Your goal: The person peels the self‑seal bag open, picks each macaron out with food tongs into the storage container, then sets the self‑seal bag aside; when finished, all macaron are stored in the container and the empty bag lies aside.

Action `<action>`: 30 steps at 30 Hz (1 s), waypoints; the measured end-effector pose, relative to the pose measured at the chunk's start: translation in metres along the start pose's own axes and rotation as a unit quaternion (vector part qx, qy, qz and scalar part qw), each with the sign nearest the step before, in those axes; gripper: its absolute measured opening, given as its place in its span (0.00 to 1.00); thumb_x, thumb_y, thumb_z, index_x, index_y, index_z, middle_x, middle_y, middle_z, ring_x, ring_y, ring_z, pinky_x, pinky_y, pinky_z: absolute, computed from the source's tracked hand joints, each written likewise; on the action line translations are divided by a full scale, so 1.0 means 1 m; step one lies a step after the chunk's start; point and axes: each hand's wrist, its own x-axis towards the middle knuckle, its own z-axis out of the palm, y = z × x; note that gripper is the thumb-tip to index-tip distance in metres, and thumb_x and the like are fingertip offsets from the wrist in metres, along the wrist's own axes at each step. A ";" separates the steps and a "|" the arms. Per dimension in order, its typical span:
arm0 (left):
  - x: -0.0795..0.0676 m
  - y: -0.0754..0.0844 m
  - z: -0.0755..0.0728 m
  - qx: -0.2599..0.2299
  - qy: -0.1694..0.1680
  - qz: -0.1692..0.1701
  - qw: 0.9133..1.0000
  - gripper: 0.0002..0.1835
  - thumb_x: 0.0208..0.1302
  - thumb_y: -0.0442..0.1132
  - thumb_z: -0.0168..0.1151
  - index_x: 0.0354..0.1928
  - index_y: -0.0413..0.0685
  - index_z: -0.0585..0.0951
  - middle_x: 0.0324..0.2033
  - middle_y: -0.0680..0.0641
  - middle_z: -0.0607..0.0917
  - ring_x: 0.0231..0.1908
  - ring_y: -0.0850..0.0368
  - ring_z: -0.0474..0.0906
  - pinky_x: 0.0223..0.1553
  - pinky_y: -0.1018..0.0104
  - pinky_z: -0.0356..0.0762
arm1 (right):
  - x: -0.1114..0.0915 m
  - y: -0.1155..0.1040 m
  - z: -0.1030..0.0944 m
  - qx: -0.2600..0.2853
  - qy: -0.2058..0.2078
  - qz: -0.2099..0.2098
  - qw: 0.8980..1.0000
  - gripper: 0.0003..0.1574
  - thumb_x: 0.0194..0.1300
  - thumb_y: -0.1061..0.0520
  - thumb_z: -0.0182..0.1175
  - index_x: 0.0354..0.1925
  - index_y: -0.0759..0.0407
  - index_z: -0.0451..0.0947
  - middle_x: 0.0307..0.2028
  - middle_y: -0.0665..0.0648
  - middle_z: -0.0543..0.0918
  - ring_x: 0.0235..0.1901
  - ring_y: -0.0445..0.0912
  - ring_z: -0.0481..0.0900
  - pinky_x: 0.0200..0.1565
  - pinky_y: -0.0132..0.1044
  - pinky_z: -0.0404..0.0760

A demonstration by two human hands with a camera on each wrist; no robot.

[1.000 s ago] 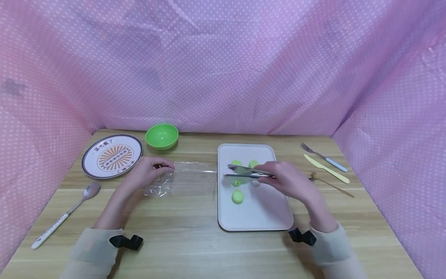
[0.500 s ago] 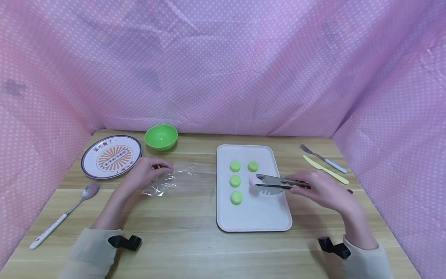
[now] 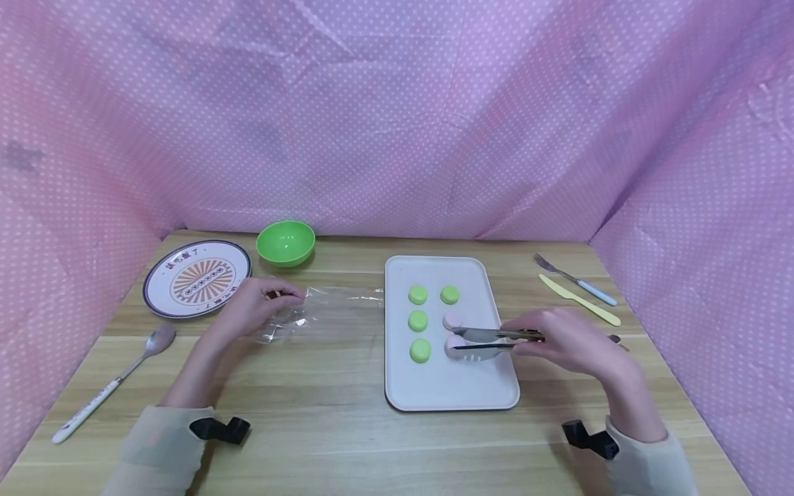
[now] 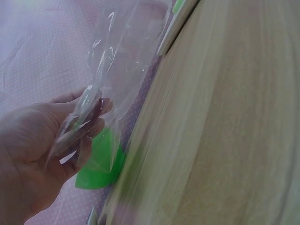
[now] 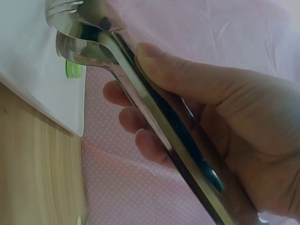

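Note:
My left hand [image 3: 256, 306] pinches the edge of a clear plastic bag [image 3: 344, 297], which stretches right toward a white tray [image 3: 449, 393]. The left wrist view shows the bag [image 4: 124, 51] with fingers partly behind its film. In my right hand [image 3: 573, 344] are metal tongs [image 3: 486, 335] with a fork-like end; the right wrist view has the thumb and fingers round their arms. The tongs' tips lie over the tray at a pale pink macaron [image 3: 453, 344]; whether they squeeze it I cannot tell. Another pale pink macaron [image 3: 452, 319] sits just behind. Several green macarons [image 3: 420, 350] lie farther left and back.
A green bowl [image 3: 286, 244] and a patterned plate [image 3: 197, 279] stand at the back left. A spoon [image 3: 118, 382] lies at the left. On the right are a fork [image 3: 573, 279] and a yellow knife [image 3: 579, 300], with another utensil partly behind my hand.
My right hand moved right with the tongs, then slightly toward me. A second pale macaron now shows at the tips. The left hand, pinching the bag, has barely shifted.

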 end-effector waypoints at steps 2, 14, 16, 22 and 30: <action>0.000 -0.001 0.000 0.003 0.003 0.001 1.000 0.10 0.59 0.49 0.65 0.40 0.57 0.86 0.37 0.57 0.88 0.34 0.59 0.81 0.34 0.72 0.77 | 0.001 -0.001 0.001 0.005 -0.013 0.003 1.000 0.19 0.52 0.47 0.70 0.45 0.39 0.82 0.39 0.39 0.86 0.31 0.31 0.77 0.32 0.28 0.74; 0.001 -0.002 -0.001 0.010 0.017 0.008 1.000 0.08 0.59 0.47 0.64 0.40 0.59 0.86 0.38 0.56 0.88 0.35 0.61 0.80 0.34 0.72 0.77 | 0.002 0.000 0.003 0.037 -0.033 0.002 0.999 0.20 0.53 0.48 0.69 0.46 0.41 0.82 0.42 0.40 0.86 0.36 0.33 0.80 0.35 0.29 0.78; 0.001 -0.002 -0.001 0.012 0.018 0.009 1.000 0.08 0.59 0.46 0.65 0.40 0.59 0.86 0.38 0.56 0.88 0.35 0.61 0.80 0.35 0.72 0.77 | 0.001 0.000 0.003 0.036 -0.030 0.002 0.999 0.20 0.52 0.48 0.69 0.46 0.41 0.82 0.42 0.40 0.86 0.37 0.34 0.81 0.36 0.30 0.78; 0.001 -0.001 0.000 0.014 0.021 0.007 1.000 0.08 0.58 0.46 0.66 0.39 0.58 0.86 0.38 0.57 0.88 0.35 0.61 0.80 0.35 0.72 0.77 | 0.002 0.001 0.002 0.039 -0.038 0.011 0.998 0.20 0.53 0.47 0.69 0.47 0.42 0.82 0.41 0.41 0.86 0.34 0.33 0.79 0.34 0.29 0.76; 0.001 -0.001 0.002 0.014 0.015 -0.002 1.000 0.09 0.57 0.47 0.67 0.39 0.58 0.86 0.36 0.57 0.88 0.33 0.61 0.80 0.34 0.71 0.76 | 0.002 0.001 0.003 0.036 -0.039 0.013 0.999 0.20 0.53 0.47 0.69 0.47 0.41 0.82 0.42 0.40 0.86 0.37 0.33 0.81 0.36 0.30 0.78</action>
